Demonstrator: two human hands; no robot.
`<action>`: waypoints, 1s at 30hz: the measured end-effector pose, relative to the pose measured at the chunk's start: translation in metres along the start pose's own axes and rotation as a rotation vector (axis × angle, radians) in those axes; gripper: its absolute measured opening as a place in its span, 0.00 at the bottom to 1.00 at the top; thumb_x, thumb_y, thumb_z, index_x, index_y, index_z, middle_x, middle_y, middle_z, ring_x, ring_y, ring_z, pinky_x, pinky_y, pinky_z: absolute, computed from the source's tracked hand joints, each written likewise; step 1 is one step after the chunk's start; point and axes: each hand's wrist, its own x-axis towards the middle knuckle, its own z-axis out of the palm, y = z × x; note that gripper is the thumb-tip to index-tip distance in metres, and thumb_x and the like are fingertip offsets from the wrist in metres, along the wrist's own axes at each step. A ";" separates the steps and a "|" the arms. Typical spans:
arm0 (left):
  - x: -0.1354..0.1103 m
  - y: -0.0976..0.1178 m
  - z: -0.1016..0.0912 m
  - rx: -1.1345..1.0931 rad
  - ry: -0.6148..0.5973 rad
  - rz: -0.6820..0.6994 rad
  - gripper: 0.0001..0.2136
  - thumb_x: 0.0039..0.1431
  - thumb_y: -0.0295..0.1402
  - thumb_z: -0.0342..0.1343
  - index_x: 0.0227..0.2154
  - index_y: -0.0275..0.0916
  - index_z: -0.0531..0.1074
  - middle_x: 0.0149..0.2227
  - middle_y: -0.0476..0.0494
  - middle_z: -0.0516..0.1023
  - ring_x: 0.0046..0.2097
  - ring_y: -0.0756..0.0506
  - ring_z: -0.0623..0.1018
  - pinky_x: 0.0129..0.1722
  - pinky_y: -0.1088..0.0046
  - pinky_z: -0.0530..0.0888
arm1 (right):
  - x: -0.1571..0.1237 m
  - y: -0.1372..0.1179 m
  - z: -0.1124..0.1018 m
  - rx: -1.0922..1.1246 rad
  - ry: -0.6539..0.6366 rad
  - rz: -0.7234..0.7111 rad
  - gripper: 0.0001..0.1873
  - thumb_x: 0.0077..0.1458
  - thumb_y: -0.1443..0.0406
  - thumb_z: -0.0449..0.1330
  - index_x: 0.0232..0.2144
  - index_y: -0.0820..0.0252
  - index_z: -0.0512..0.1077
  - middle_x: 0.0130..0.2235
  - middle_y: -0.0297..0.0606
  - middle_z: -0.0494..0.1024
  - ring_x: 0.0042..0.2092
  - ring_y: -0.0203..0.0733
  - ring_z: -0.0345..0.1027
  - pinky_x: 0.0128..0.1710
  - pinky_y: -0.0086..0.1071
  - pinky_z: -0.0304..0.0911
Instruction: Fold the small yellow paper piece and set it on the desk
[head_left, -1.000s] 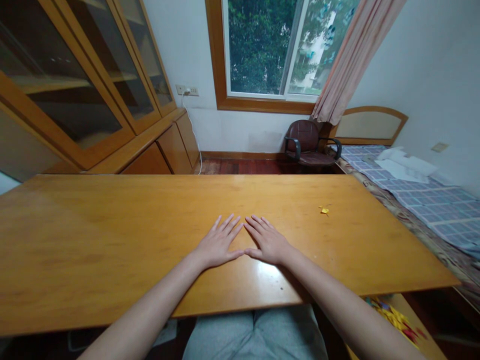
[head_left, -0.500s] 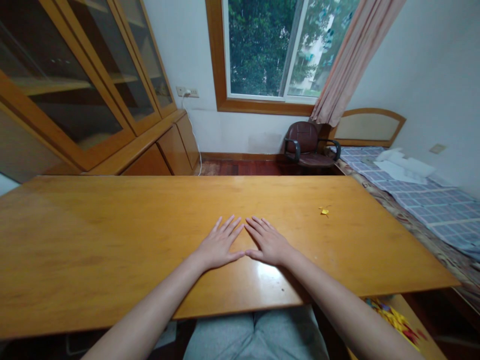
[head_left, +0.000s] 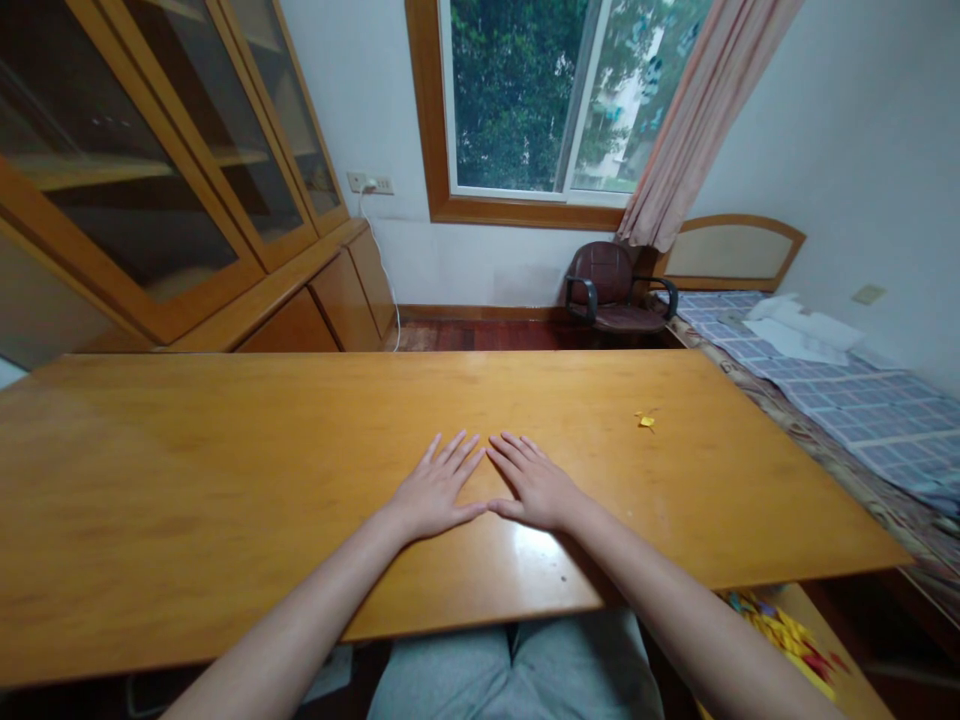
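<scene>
My left hand [head_left: 439, 492] lies flat on the wooden table [head_left: 262, 480], palm down with its fingers spread. Beside it my right hand [head_left: 538, 487] rests palm down on the same tabletop, fingers stretched out. The two thumb tips meet or nearly meet, and the index fingertips come close together. Neither hand holds anything. To the right and farther back on the table lies a small yellow scrap [head_left: 646, 422] with thin dark strands; its kind is too small to make out.
Under the table's right front edge, an open drawer [head_left: 832, 620] holds yellow, red and blue pieces. A maroon armchair [head_left: 604, 275] stands beyond the table. A bed [head_left: 847, 380] is at the right, a glass-door cabinet [head_left: 247, 270] at the left. A white cord [head_left: 382, 260] hangs from the wall socket.
The view has shifted very slightly. Both hands keep the same place and pose on the table.
</scene>
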 end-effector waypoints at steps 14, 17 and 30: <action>0.000 -0.001 0.003 -0.007 0.043 0.011 0.40 0.61 0.61 0.40 0.70 0.45 0.43 0.71 0.41 0.49 0.71 0.37 0.48 0.69 0.50 0.40 | 0.000 -0.001 -0.003 -0.004 -0.003 -0.002 0.46 0.58 0.41 0.50 0.68 0.64 0.51 0.70 0.49 0.50 0.71 0.55 0.40 0.69 0.53 0.39; 0.000 -0.002 0.003 -0.006 0.019 0.007 0.40 0.61 0.61 0.40 0.69 0.44 0.45 0.71 0.40 0.49 0.72 0.37 0.47 0.68 0.49 0.39 | 0.000 -0.001 -0.001 0.000 0.003 -0.003 0.46 0.58 0.41 0.50 0.68 0.64 0.52 0.70 0.49 0.50 0.71 0.55 0.41 0.69 0.52 0.39; 0.000 -0.001 0.002 -0.015 0.038 0.012 0.40 0.60 0.61 0.41 0.70 0.47 0.43 0.71 0.40 0.50 0.71 0.37 0.48 0.69 0.50 0.40 | 0.000 -0.001 -0.003 0.008 0.005 0.002 0.46 0.58 0.40 0.50 0.68 0.63 0.51 0.70 0.50 0.52 0.71 0.55 0.41 0.69 0.52 0.40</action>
